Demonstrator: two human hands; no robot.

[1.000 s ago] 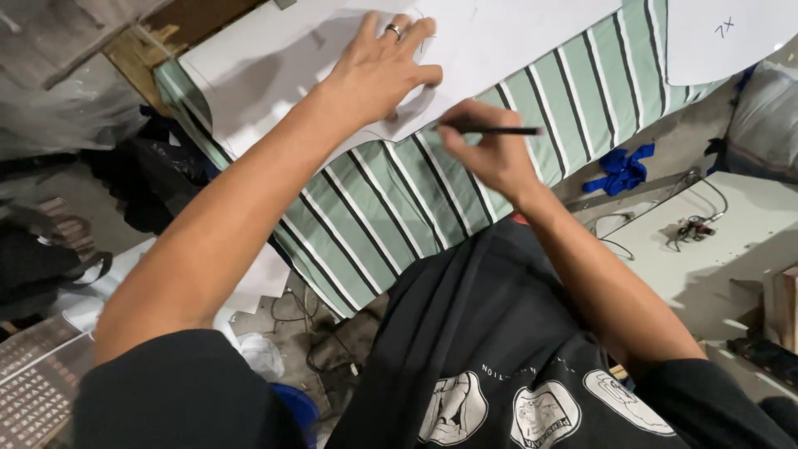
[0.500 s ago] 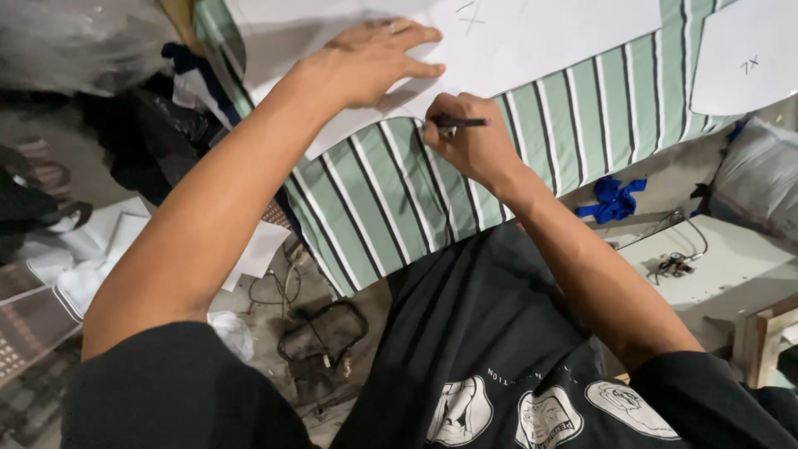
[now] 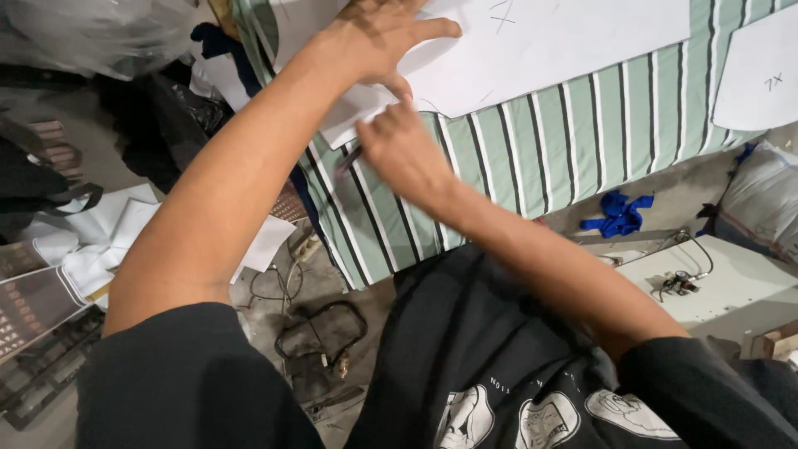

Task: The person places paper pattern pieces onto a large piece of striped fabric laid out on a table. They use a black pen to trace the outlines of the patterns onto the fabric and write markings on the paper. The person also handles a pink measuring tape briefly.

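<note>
This is a tailoring or garment workshop: green-and-white striped fabric (image 3: pixel 573 125) lies spread on a cutting table under large white paper pattern pieces (image 3: pixel 565 41). A white sewing-machine table (image 3: pixel 731 287), blue cloth scraps (image 3: pixel 619 214) and tangled black cables (image 3: pixel 320 337) clutter the bare concrete floor (image 3: pixel 266 303).

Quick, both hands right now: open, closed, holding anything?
Left hand: open, fingers spread flat on the white paper pattern.
Right hand: closed on a dark pen, over the green striped fabric.
</note>
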